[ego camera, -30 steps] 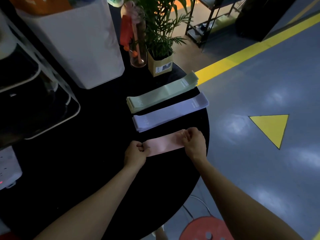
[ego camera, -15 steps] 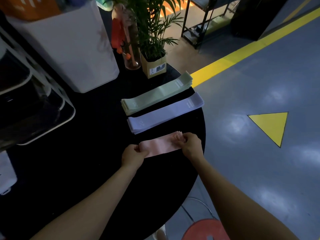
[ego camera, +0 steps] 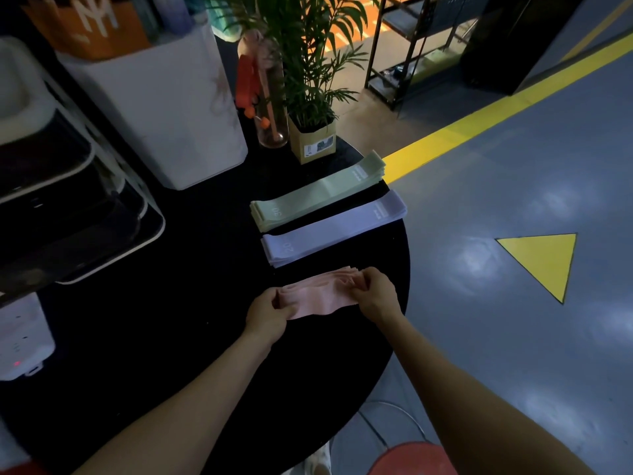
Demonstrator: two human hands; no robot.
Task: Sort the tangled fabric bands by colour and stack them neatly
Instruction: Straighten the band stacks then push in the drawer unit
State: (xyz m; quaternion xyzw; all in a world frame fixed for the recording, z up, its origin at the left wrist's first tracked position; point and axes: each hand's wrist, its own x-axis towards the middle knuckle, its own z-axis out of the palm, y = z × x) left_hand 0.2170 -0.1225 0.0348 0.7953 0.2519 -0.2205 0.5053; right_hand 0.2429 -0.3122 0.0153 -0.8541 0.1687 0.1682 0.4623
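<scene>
The pink bands (ego camera: pixel 317 295) lie as a bunched, rippled stack on the black round bench (ego camera: pixel 178 303), near its right edge. The left hand (ego camera: pixel 265 317) grips the left end of the stack with fingers curled round it. The right hand (ego camera: pixel 376 294) pinches the right end, fingers curled over the fanned layers. Just beyond the pink bands, apart from them, lies the lilac stack (ego camera: pixel 334 228), flat and squared, marked "20". Beyond that, and parallel to it, lies the green stack (ego camera: pixel 317 195), marked "30"; its far end overhangs the bench edge. Behind the stacks stand a potted plant (ego camera: pixel 311 138) in a tan box, a glass vase (ego camera: pixel 272 111) and a white bin (ego camera: pixel 157 101). A red stool (ego camera: pixel 411 459) sits below the bench on the grey floor (ego camera: pixel 513 337).
</scene>
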